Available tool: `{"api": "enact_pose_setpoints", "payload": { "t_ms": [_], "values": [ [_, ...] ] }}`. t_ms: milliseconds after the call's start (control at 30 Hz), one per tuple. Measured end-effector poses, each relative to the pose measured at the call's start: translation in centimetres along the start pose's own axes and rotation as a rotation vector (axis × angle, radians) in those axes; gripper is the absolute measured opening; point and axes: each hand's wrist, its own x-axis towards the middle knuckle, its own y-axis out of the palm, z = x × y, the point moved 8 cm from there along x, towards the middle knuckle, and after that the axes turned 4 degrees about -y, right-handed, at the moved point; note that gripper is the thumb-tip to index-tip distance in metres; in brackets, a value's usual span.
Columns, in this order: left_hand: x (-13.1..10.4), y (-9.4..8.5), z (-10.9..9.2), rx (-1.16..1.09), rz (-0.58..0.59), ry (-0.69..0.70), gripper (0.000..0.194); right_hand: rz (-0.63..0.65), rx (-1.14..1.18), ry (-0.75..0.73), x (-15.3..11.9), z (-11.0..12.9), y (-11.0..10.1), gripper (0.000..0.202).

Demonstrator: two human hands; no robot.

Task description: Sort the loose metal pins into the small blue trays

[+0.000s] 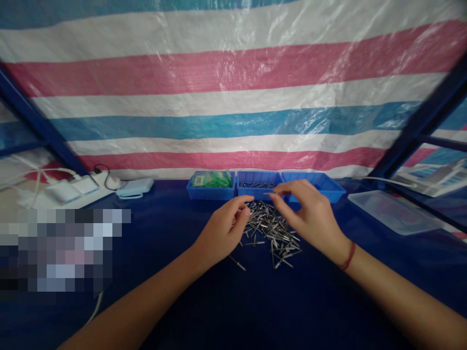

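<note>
A loose pile of metal rivets [275,228] lies on the dark blue table [219,311]. My right hand [314,214], with a red band at the wrist, is above the pile's right side and pinches one small rivet [269,193] between thumb and forefinger. At the pile's left edge is my left hand [222,228], its fingers curled and thumb near the forefinger; shiny metal bits show between them. Behind the pile, the middle blue bin [259,177] contains some rivets. Green packets [215,179] fill the left bin [211,194], while the right bin [314,181] is partly hidden by my right hand.
A white power strip [82,192] with plugs and cables and a light blue case [134,187] stand at the back left. A clear plastic lid [396,211] lies at the right. Striped sheeting [226,73] hangs behind the table between blue frame posts.
</note>
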Motion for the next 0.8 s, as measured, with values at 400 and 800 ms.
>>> {"api": "enact_pose_setpoints", "payload": {
  "t_ms": [400, 800],
  "values": [
    [2.5, -4.7, -1.6, 0.145, -0.154, 0.075, 0.02, 0.091, -0.032, 0.172, 3.3, -7.3, 6.6, 0.02],
    [-1.3, 3.3, -0.8, 0.45, 0.208, 0.267, 0.017, 0.117, 0.087, 0.168, -2.4, -2.7, 3.6, 0.012]
  ]
}}
